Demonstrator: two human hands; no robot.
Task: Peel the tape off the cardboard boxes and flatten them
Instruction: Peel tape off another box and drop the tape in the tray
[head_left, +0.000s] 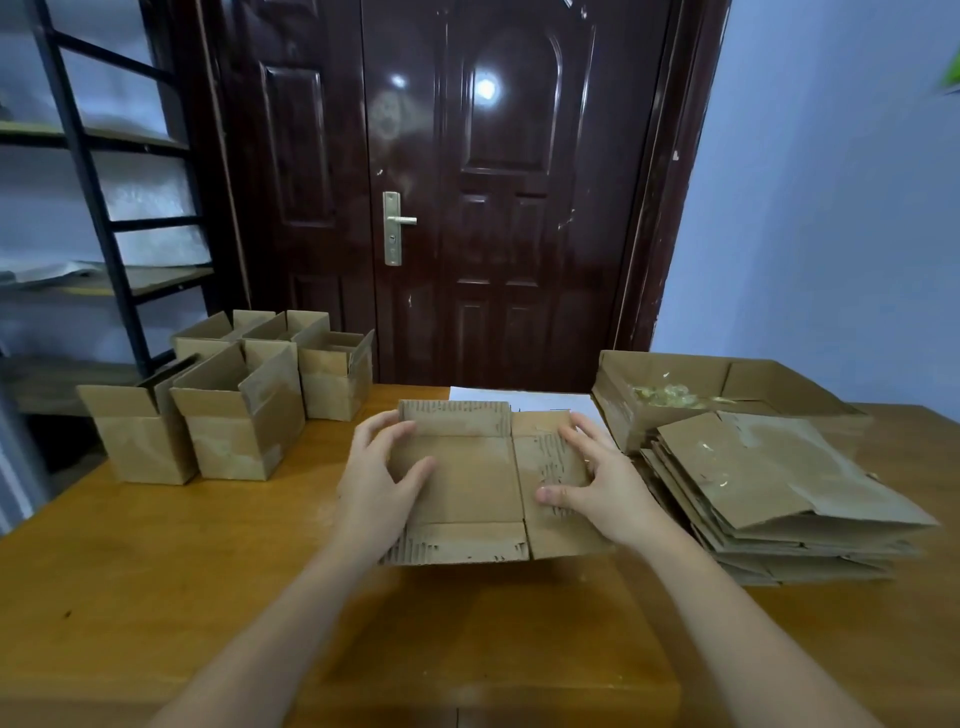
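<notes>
Cardboard, brown, one flattened box (470, 480) lying on wooden table (156, 571), between both hands. Left hand (376, 486) and right hand (602, 483) gripping its side edges, thumbs on top. Stack of flattened boxes (779, 488) just right of right hand; upright open boxes (234, 410) left of left hand.

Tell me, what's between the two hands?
In the head view, a flattened cardboard box lies on the wooden table between the left hand and the right hand. Both hands hold its side edges.
</notes>
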